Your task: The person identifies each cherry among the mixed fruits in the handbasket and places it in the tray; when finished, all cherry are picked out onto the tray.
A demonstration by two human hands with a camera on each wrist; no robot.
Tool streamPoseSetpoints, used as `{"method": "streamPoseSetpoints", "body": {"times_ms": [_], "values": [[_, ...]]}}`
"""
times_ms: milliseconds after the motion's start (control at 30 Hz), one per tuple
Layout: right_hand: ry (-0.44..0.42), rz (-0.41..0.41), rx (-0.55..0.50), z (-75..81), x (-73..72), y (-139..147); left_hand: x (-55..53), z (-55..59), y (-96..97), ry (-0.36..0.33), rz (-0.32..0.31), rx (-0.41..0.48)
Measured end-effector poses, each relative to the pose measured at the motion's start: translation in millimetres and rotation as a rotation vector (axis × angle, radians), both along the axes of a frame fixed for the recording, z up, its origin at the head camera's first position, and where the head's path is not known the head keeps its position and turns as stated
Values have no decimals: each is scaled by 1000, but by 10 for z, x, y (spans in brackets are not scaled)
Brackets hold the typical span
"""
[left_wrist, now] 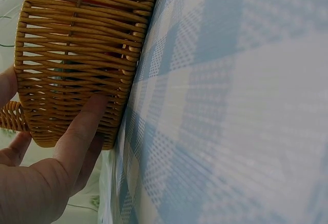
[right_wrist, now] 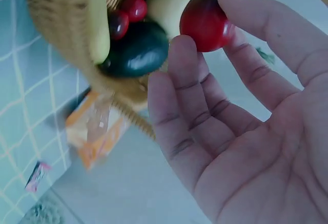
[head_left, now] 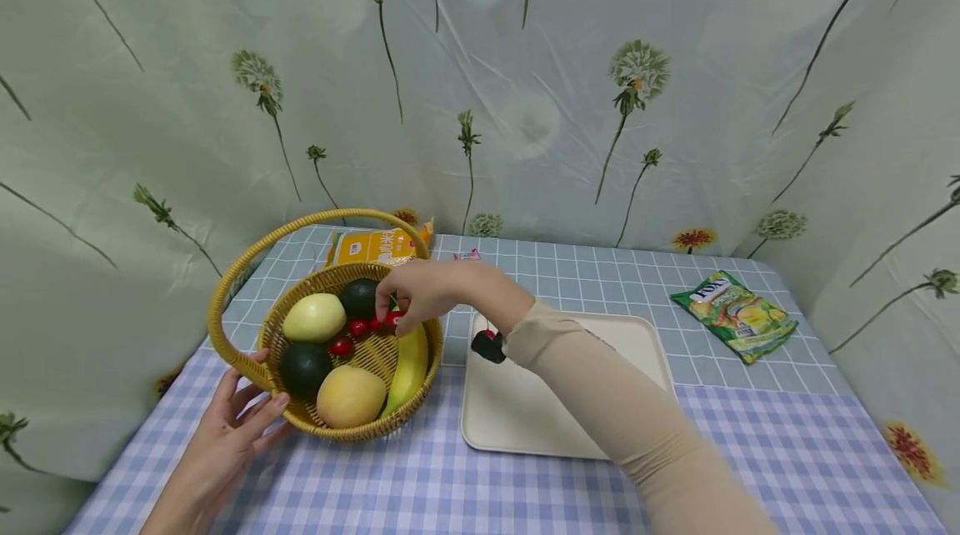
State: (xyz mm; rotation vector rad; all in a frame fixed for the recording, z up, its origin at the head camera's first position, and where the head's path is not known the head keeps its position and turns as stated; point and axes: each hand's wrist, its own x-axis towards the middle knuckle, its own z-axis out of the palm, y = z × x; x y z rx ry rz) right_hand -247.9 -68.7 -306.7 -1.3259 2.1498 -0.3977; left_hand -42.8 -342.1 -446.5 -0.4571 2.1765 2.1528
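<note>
A round wicker basket (head_left: 360,433) with a tall handle stands at the left. My left hand (head_left: 232,427) holds its rim beside the handle's base; in the left wrist view a finger (left_wrist: 79,131) lies along the woven side. Above the basket's far right part, my right hand (head_left: 427,289) pinches a red cherry (right_wrist: 207,21) between thumb and fingertips. Inside lie several smaller-looking cherries (head_left: 342,347), a banana (head_left: 409,370), a peach-like fruit (head_left: 351,397), a pale yellow-green fruit (head_left: 314,317) and dark green fruits (head_left: 304,368).
A cream tray (head_left: 525,427) sits right of the basket, partly under my right forearm, with a small black object (head_left: 488,346) on it. An orange packet (head_left: 371,246) lies behind the basket, a pink wrapper (head_left: 467,255) nearby. A green candy bag (head_left: 738,317) is at far right.
</note>
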Motion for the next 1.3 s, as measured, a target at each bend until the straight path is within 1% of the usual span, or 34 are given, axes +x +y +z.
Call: {"method": "streamPoseSetpoints", "body": {"times_ms": [133,267,367,500,700,867,1033,1300], "values": [[1,-17,-58,20,-13,259,5,-19,-9,43,-5,15],[-3,-62,-81,15,-14,542,7,-36,-17,98,-12,34],[-34,-120,-94,-33,-32,761,10,-40,-19,97,-11,35],[-58,-203,-98,-108,-67,1044,8,-33,-19,70,-2,23],[-57,-294,-98,-266,-126,1427,8,-23,-19,47,3,14],[-68,-330,-77,-439,-164,1654,9,-22,-26,54,1,21],[-85,-360,-73,-613,-187,1812,6,-25,-25,65,-3,29],[-136,-420,-61,-858,-203,1952,3,-24,-17,40,-1,23]]}}
